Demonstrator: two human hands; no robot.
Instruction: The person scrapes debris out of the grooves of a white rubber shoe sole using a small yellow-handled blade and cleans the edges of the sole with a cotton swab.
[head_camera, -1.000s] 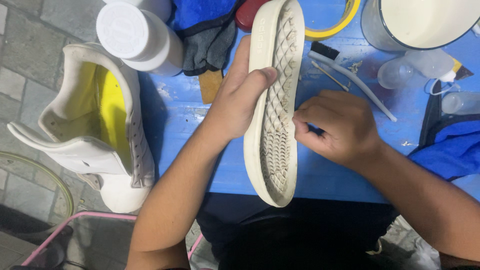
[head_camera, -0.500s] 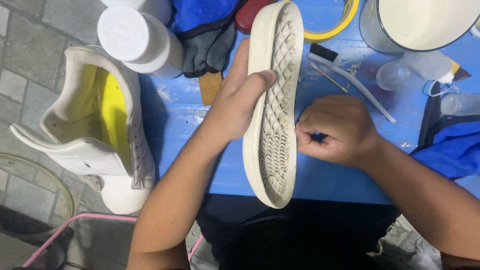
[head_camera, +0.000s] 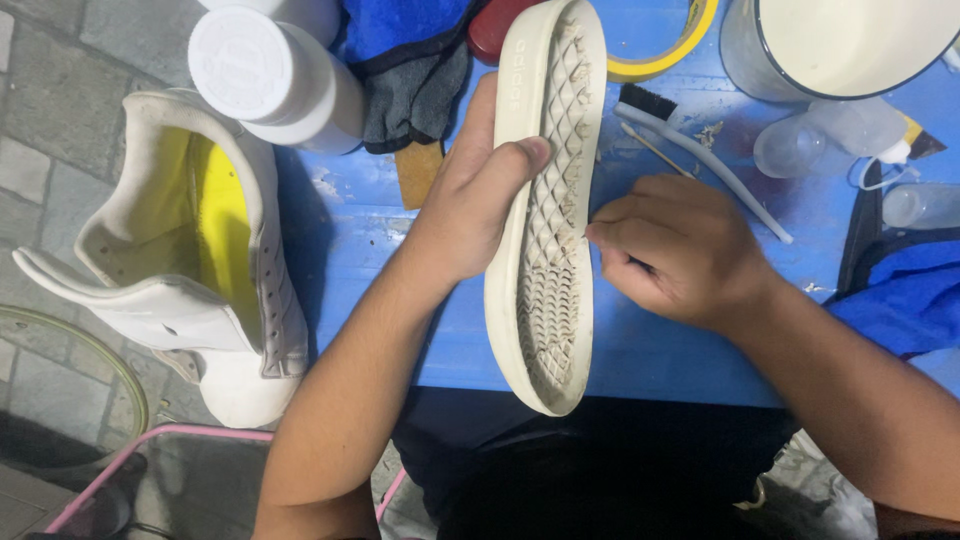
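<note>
My left hand (head_camera: 470, 190) grips a cream shoe sole (head_camera: 545, 210), held upright on its edge over the blue table (head_camera: 350, 230), tread side facing right. The thumb presses on the diamond-pattern tread, which holds dirt in its grooves. My right hand (head_camera: 670, 250) is closed around a small thin dark tool, mostly hidden in the fist, with its tip at the tread near the sole's middle.
A white high-top shoe with yellow lining (head_camera: 190, 250) stands at the left table edge. White bottles (head_camera: 265, 70), a blue-grey cloth (head_camera: 410, 60), a white-handled brush (head_camera: 700, 160), yellow tape ring (head_camera: 690, 40), a white bowl (head_camera: 850, 40) and clear small bottles (head_camera: 830, 135) lie behind.
My right hand has shifted slightly up along the tread, its fingertips now closer to the sole's middle. The left hand and sole stay almost still.
</note>
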